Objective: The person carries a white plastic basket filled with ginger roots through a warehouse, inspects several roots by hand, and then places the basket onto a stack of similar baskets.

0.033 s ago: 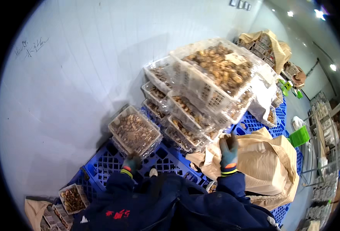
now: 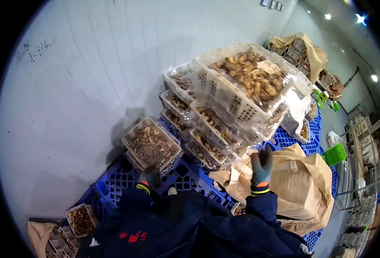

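Left hand (image 2: 149, 176) is sitting at the near edge of the wrapped basket (image 2: 150, 144); can't tell if gripping. Basket is topping a low stack on the blue pallet (image 2: 117, 182). Right hand (image 2: 262, 167) is hanging open by the brown sheet (image 2: 297, 185).

From here I see a navy jacket (image 2: 173, 230) with red lettering (image 2: 134, 237). Grey-green gloves (image 2: 262, 171) cover both hands (image 2: 149, 176), cuffs (image 2: 259, 190) banded orange and yellow.

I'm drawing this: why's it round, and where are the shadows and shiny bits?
Head view throughout: fisheye lens makes it round; bright white ceiling lamp flares upper right; clear film glints on the low white plastic basket; shadow darkens the pale wall left of it.
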Demonstrator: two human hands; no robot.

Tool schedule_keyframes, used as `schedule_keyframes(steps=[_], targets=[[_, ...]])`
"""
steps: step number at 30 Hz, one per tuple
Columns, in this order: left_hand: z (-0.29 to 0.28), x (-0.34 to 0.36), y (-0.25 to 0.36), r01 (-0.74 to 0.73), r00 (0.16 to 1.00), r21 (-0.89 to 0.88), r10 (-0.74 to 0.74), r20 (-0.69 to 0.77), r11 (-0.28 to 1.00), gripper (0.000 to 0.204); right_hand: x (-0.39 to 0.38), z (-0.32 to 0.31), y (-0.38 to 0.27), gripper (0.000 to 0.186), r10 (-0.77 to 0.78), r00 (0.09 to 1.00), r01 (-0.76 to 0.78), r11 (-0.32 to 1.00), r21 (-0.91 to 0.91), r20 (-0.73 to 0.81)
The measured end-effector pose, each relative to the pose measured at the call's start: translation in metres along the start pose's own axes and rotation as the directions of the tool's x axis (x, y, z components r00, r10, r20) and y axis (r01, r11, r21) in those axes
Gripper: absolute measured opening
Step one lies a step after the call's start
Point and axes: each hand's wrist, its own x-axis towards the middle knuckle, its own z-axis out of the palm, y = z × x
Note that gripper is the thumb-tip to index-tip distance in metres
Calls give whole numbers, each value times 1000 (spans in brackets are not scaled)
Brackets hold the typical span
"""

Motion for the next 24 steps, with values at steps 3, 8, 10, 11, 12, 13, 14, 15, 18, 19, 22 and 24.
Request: schedule_keyframes(steps=[3,8,10,11,12,13,14,15,18,19,22,24], targets=[[25,47,61,-489,868,664,391,306,566,38,18,30,-25,73,-92,983,88,996,-34,-156],[157,98,145,-500,846,268,397,356,824,47,46,52,-25,41,188,982,-183,972,-150,18],[186,136,180,-265,839,-196,325,436,944,45,55,75,-24,28,99,993,-107,983,-147,-62],[204,154,187,-543,739,-34,497,455,839,42,62,66,-19,26,39,999,-40,978,-206,-9],[216,166,192,-661,667,44,559,492,749,41,68,67,-23,24,-6,999,18,967,-253,49],[229,177,198,-765,588,112,618,522,634,40,67,62,-32,21,33,997,0,918,-396,76],[250,176,203,-743,644,155,633,430,651,42,71,48,-28,18,6,993,48,893,-447,120],[259,177,212,-726,684,212,653,324,655,44,76,49,-32,16,-21,985,94,898,-429,171],[229,239,210,-439,750,-157,456,479,885,50,96,46,-49,12,140,915,-13,948,-319,379],[234,235,205,-576,755,-2,534,380,817,43,106,37,-36,13,43,876,99,959,-266,480],[263,202,214,-624,780,406,569,262,668,21,129,18,-25,15,93,764,58,976,-211,638],[261,192,227,-661,743,459,603,291,593,8,143,28,-31,17,72,747,-86,996,-11,661]])
